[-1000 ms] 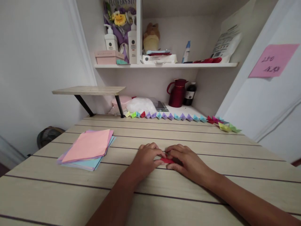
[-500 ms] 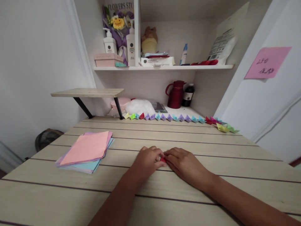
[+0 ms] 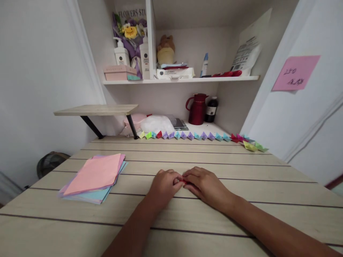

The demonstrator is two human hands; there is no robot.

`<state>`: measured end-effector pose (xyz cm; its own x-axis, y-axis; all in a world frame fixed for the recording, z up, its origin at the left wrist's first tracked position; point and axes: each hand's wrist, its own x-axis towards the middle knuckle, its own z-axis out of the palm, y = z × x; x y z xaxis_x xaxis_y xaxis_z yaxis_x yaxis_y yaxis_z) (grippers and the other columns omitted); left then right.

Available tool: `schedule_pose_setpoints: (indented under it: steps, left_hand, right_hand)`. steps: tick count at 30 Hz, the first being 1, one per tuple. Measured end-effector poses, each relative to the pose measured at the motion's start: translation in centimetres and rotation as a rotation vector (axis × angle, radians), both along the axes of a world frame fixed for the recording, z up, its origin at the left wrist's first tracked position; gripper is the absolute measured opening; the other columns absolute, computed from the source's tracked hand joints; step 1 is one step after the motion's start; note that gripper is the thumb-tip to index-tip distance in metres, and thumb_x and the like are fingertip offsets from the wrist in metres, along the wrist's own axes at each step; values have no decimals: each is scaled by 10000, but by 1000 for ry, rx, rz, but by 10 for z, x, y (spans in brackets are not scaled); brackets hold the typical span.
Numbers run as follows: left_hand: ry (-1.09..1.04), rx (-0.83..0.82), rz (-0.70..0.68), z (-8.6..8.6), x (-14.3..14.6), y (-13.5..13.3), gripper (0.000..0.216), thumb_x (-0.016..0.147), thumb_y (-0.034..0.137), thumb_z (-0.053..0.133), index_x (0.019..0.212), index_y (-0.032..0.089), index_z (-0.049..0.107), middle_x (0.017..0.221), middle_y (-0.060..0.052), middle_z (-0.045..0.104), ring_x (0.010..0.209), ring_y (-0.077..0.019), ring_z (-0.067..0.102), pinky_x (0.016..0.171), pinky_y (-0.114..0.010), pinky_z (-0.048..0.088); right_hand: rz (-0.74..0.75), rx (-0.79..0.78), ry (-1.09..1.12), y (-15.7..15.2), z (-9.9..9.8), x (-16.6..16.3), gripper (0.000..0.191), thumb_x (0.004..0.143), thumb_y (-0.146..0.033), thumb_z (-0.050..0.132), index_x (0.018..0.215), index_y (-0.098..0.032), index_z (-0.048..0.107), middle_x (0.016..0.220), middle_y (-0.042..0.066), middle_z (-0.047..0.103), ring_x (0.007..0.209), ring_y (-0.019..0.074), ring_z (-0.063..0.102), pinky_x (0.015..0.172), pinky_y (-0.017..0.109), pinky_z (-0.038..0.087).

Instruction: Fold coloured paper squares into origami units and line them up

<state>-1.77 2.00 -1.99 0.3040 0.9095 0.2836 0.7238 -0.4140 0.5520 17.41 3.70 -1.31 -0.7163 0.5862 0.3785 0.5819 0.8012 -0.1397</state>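
Both of my hands rest together on the wooden table [image 3: 241, 221], fingertips meeting over a small folded red paper [image 3: 184, 181]. My left hand [image 3: 164, 185] has its fingers curled and pinched on the paper's left end. Over the right end lies my right hand [image 3: 204, 185], fingers bent and pressing it down. Only a sliver of red shows between the fingers; the rest is hidden under them.
A stack of coloured paper sheets [image 3: 93, 176], pink on top, lies to the left. A row of small folded paper boats [image 3: 198, 136] lines the table's far edge. Behind it stand a red jug [image 3: 197, 109], a dark bottle [image 3: 211, 109] and a low shelf [image 3: 96, 109].
My hands have closed in over the red paper, so less of it shows now. The view has shifted a little to the right and down.
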Motion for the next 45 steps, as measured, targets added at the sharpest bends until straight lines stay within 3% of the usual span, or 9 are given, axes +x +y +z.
schedule_pose_setpoints:
  steps: [10,15,18,21,24,28,31,38,45]
  left_hand:
    - [-132,-24,10,4,-5,1,239,867,285,501,811,200,717,798,-35,683,761,-169,604,696,-252,435]
    - [-249,-63,67,1,2,-1,301,726,266,665,1025,237,687,877,-10,605,653,-132,530,661,-249,438]
    - [-329,-72,162,-2,14,6,170,678,186,656,833,233,709,859,1,568,633,-121,507,702,-263,431]
    - [-400,-84,234,-1,27,17,77,667,170,633,595,197,638,865,-20,574,787,-165,557,809,-289,415]
    - [-447,-113,242,5,40,25,109,694,219,612,591,184,623,876,-43,610,891,-208,569,836,-306,412]
    - [-498,-176,170,9,52,28,177,744,278,551,616,177,618,684,-14,600,709,-178,560,683,-273,427]
    - [-523,-180,162,7,56,26,163,724,263,555,593,175,596,654,-9,575,679,-172,532,653,-267,408]
    - [-645,-242,158,7,53,20,176,764,311,553,659,184,616,681,-22,618,700,-190,569,667,-280,423]
    - [-932,-305,30,-3,65,18,257,758,291,623,984,171,597,898,-78,701,765,-181,614,709,-288,474]
  right_hand:
    - [-59,80,-24,2,1,-7,245,941,-223,449,942,-186,692,892,78,714,853,228,626,784,354,450]
    - [-128,-187,263,12,1,0,197,868,-189,507,873,-207,703,884,61,722,856,222,631,779,328,427]
    - [-143,-282,373,18,1,3,178,827,-175,524,793,-204,696,837,45,723,816,207,634,763,306,429]
    - [-161,-344,452,22,0,7,181,827,-203,518,735,-191,673,762,28,709,731,179,627,702,272,438]
    - [-193,-406,531,25,0,12,248,865,-266,476,706,-180,646,683,9,671,654,155,597,617,240,430]
    - [-218,-520,649,25,3,21,371,900,-367,428,633,-174,599,576,-17,571,576,138,515,539,232,378]
    - [-201,-660,732,23,4,23,286,839,-368,540,657,-167,630,627,-8,600,636,150,529,594,244,388]
    - [-245,-884,918,23,1,18,177,736,-324,658,690,-153,662,641,0,625,644,151,523,626,257,375]
    - [-225,-982,1152,18,4,18,272,717,-405,707,669,-148,633,632,-3,639,631,139,518,657,262,369]
